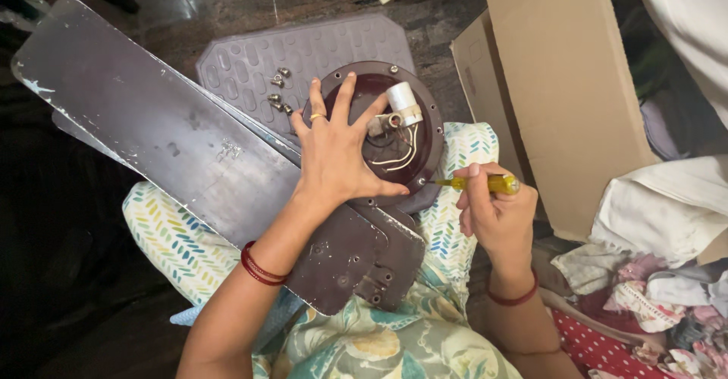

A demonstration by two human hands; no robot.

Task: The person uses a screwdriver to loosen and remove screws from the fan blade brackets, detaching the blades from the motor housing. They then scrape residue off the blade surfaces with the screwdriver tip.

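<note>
A dark brown ceiling fan rests on my lap, its round motor hub (425, 113) facing up with a white capacitor (403, 103) and pale wires inside. My left hand (334, 151) lies flat on the hub with fingers spread, a ring on one finger. Gripped in my right hand (497, 216) is a yellow-handled screwdriver (489, 184), its tip touching the hub's right rim. A long brown fan blade (152, 121) stretches to the upper left. Another blade end with its bracket (379, 261) lies below my left wrist.
Several loose screws (278, 91) lie on a grey plastic stool top (265, 60) behind the hub. A cardboard box (561, 91) stands at the right. Crumpled clothes (652, 280) pile at the lower right. The floor is dark stone.
</note>
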